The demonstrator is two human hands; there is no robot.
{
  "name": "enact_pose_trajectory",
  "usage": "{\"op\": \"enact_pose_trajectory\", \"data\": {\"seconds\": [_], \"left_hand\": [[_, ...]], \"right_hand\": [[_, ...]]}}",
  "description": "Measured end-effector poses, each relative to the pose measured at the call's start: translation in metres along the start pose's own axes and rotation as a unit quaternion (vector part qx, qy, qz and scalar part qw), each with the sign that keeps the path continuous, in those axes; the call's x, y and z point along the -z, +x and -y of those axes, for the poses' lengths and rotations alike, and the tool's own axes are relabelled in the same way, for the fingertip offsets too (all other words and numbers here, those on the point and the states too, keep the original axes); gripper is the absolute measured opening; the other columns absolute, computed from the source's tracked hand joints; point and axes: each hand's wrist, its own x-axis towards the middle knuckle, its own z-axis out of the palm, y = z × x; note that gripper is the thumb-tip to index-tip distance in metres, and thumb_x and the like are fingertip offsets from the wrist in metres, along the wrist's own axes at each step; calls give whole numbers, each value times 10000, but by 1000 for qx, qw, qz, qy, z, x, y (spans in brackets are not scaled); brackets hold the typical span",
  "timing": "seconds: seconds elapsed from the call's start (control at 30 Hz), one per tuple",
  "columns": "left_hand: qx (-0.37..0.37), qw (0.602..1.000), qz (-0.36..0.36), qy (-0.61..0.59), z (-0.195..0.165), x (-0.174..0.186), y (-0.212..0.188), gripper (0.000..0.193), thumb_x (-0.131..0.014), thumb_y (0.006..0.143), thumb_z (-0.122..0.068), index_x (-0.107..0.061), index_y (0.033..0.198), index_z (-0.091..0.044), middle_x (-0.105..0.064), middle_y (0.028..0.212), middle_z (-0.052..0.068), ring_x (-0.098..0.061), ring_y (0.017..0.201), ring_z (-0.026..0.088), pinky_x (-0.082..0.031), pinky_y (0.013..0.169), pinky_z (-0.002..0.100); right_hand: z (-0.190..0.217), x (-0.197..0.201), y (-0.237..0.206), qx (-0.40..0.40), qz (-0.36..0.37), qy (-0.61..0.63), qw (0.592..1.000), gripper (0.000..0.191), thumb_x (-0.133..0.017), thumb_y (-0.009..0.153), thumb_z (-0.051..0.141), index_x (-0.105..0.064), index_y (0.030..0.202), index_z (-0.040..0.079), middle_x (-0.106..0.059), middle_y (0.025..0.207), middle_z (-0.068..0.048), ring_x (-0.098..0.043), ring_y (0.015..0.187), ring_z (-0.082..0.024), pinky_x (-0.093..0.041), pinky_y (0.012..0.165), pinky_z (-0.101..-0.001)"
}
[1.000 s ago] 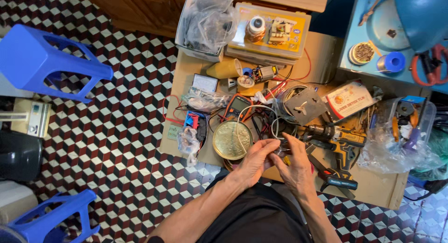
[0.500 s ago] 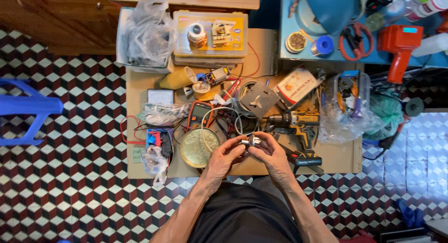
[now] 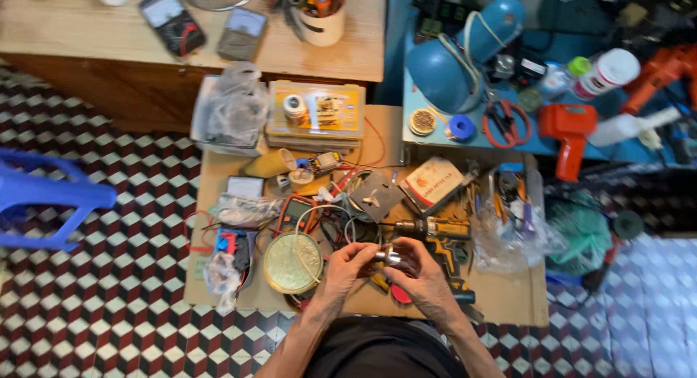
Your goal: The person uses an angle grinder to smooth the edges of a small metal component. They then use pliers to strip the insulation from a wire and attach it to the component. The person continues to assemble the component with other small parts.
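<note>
Small electronics repair workshop, low desk [image 3: 508, 298] crowded with tangled wires [image 3: 330, 222], analogue multimeters [image 3: 172, 21], orange power drill [image 3: 570, 131], red-handled scissors [image 3: 504, 120], solder spool [image 3: 295, 109], parts box [image 3: 316, 113], checkered tile floor [image 3: 94, 276]

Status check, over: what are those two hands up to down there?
Left hand and right hand both pinching a small metal part. Held above the cardboard. Round tin, wires and drill crowd close.

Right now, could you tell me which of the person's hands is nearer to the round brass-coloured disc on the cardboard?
Left. The left hand is just right of the round brass-coloured disc, almost touching it; the right hand lies farther right, beyond the small metal part both hold.
</note>
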Motion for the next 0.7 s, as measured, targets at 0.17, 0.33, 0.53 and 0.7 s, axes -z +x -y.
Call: {"op": "enact_pose_trajectory", "data": {"seconds": [0.17,0.33,0.53,0.7], "left_hand": [[-49,993,-106,-32,15,-10,15,337,-635,984,-295,-706,1198,-45,-763,919,87,-687,750,126,-556,689,253],[-107,963,-191,159,41,-2,16,562,-484,1113,-439,-773,1142,42,-813,871,128,-706,776,92,-520,754,186],[-97,937,-263,209,52,1,9,442,-549,971,-306,-681,1314,-61,-815,948,56,-515,642,165,-416,575,318],[-175,930,-284,154,34,5,7,461,-569,999,-354,-713,1254,1,-799,1007,57,-697,848,80,-540,717,215]], "right_hand": [[5,43,25,-63,-44,60,995,493,-713,871,94,-556,1334,32,-697,1199,-84,-661,1095,-159,-537,889,-315],[-7,79,45,-39,-16,73,996,490,-682,931,164,-550,1368,-14,-696,1079,-145,-692,917,-231,-582,803,-369],[-15,98,51,-59,-7,18,998,508,-680,905,139,-537,1367,-15,-704,1089,-160,-704,933,-211,-591,818,-384],[-14,91,49,-60,-9,22,998,521,-681,902,150,-532,1375,-9,-703,1104,-158,-704,935,-219,-580,825,-371]]}}
